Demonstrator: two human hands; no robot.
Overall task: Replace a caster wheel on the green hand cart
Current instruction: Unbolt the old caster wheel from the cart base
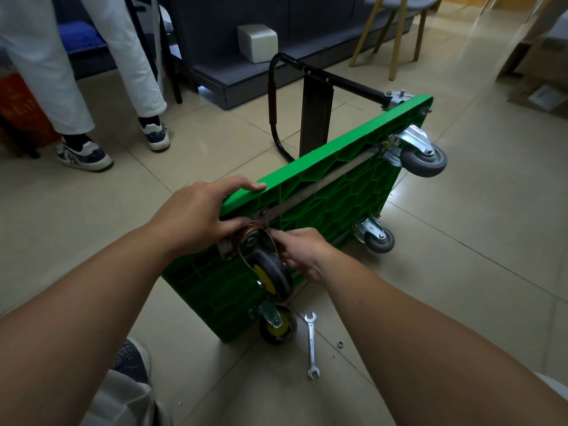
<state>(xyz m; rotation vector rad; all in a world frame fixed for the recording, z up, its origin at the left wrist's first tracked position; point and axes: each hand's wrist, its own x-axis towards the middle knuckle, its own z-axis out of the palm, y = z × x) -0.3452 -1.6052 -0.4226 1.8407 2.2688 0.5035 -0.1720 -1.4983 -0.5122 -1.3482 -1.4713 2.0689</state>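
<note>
The green hand cart (332,192) stands on its side on the floor, its ribbed underside facing me. My left hand (196,216) grips the cart's upper near corner, fingers over the edge and thumb at the caster's mounting plate. A black caster with a yellow hub (270,272) sits at that corner. My right hand (302,252) is right beside the caster's bracket, its fingertips pinched together at the plate; what they pinch is hidden. A second yellow-hub caster (276,325) sits at the lower near corner. Two grey casters (422,156) are at the far end.
An open-ended wrench (311,345) lies on the tiles below the cart, with a small nut (340,343) to its right. The cart's black handle (273,96) reaches toward a grey platform. Another person's legs (76,87) stand at the far left. My shoe (130,359) is bottom left.
</note>
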